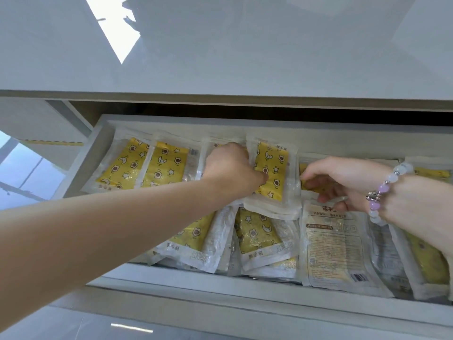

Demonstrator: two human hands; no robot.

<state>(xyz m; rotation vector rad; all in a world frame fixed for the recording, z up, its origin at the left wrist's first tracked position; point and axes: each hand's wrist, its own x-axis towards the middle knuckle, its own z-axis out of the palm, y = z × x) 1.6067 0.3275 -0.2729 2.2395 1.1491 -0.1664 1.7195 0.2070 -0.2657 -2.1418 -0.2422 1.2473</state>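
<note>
Drawer [186,283] open, stuffed with hand-warmer packets. Left hand [232,168]: fingers curled tight round the left edge of yellow packet [272,173], which stands tilted just right of the knuckles, back row. Right hand [343,177]: fingers bent, tips on the top edge of white-backed packet [333,246] lying below them; pinching or only touching, cannot tell. Bead bracelet [382,192] behind those fingers, on the wrist.

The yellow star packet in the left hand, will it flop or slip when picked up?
It probably bends a little: the yellow star packet is a thin flat pouch, held at one edge by the left hand. Its glossy clear wrapper may be slippery.
</note>
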